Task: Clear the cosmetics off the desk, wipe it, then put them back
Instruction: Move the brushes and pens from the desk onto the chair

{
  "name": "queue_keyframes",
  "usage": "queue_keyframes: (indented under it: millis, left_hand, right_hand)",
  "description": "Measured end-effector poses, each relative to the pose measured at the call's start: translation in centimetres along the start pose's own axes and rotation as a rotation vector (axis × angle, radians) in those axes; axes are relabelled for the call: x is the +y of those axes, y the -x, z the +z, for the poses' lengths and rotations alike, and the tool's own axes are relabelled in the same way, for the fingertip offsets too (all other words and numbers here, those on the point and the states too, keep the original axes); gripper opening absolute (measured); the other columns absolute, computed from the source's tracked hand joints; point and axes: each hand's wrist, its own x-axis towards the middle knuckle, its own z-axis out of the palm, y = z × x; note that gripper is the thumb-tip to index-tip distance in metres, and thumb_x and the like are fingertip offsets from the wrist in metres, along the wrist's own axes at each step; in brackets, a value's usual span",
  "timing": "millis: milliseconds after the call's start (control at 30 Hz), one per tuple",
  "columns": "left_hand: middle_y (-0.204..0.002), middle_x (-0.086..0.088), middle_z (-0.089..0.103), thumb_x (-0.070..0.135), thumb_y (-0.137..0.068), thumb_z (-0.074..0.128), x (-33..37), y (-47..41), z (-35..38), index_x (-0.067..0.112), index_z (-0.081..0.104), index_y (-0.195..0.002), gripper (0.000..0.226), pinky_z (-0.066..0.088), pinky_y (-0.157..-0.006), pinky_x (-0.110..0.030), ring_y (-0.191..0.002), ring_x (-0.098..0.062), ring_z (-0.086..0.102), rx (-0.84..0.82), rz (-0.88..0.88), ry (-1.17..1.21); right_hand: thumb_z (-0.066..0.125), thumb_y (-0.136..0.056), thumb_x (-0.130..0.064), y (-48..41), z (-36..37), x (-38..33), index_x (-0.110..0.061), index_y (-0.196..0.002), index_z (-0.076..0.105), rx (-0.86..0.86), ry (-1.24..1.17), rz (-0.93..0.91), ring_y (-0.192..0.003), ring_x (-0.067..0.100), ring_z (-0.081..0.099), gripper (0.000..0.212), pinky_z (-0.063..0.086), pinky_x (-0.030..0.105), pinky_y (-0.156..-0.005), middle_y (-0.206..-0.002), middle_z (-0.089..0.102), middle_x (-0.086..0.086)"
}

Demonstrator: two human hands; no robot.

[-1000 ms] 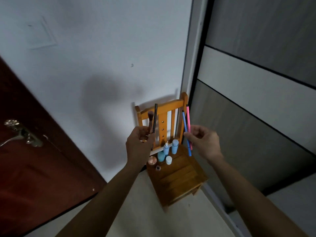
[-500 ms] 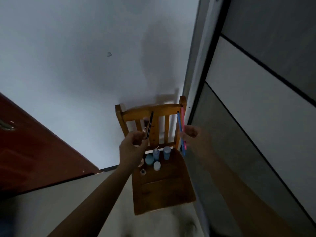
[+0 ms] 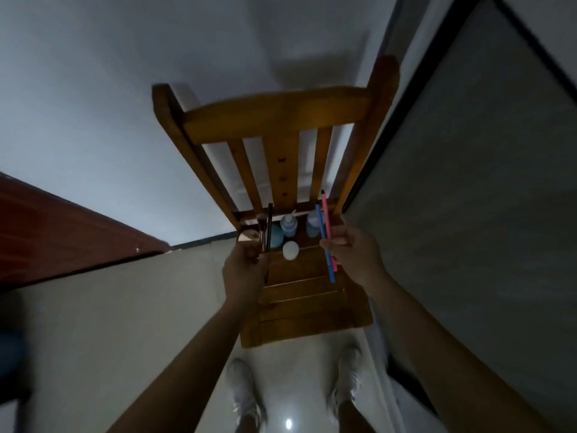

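Clearing step, seemingly. Gripping brush (image 3: 261, 227), dark pencil (image 3: 269, 220) in fingers of left hand (image 3: 242, 270); blue pencil (image 3: 322, 226), pink pencil (image 3: 326, 214) in right hand (image 3: 356, 254). Next: laying all on chair seat (image 3: 306, 307) beside bottles (image 3: 288, 226).

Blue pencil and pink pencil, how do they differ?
Colour: the blue pencil against the pink pencil. The pink pencil's top reaches higher and shows a dark tip; the blue pencil's bottom end hangs lower. Both stand nearly upright, side by side, pinched by the right hand.
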Motion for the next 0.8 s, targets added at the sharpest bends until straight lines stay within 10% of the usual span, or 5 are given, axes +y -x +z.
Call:
queue_keyframes:
  millis: [367, 633, 800]
  left_hand:
    - [-0.084, 0.017, 0.065, 0.017, -0.087, 0.073, -16.4, -4.1, 8.8, 0.034, 0.057, -0.085, 0.023, 0.043, -0.066, -0.018, -0.078, 0.003, 0.061, -0.033, -0.309, -0.012]
    - [-0.110, 0.007, 0.065, 0.021, -0.089, 0.072, -20.4, -6.5, 12.1, 0.021, 0.060, -0.117, 0.030, 0.047, -0.085, -0.024, -0.101, -0.009, 0.061, -0.053, -0.264, -0.113]
    - [-0.124, 0.006, 0.061, 0.039, -0.090, 0.069, -21.2, -5.9, 11.2, 0.023, 0.052, -0.131, 0.046, 0.049, -0.091, -0.032, -0.116, -0.016, 0.057, -0.103, -0.116, -0.292]
  right_hand:
    - [0.077, -0.087, -0.031, -9.0, 7.2, 17.6, -0.041, -0.086, 0.058, -0.035, 0.152, 0.215, -0.085, 0.006, 0.065, 0.022, 0.054, 0.025, -0.066, -0.091, 0.065, -0.015]
    - [0.069, -0.094, -0.032, -13.7, 9.2, 20.5, -0.022, -0.131, 0.059, 0.013, 0.307, 0.154, -0.083, -0.002, 0.060, 0.040, 0.047, 0.016, -0.062, -0.120, 0.069, -0.003]
    - [0.059, -0.100, -0.036, -12.9, 8.5, 20.3, -0.023, -0.146, 0.048, 0.007, 0.405, 0.143, -0.118, 0.014, 0.063, 0.049, 0.049, 0.022, -0.081, -0.137, 0.062, 0.000]
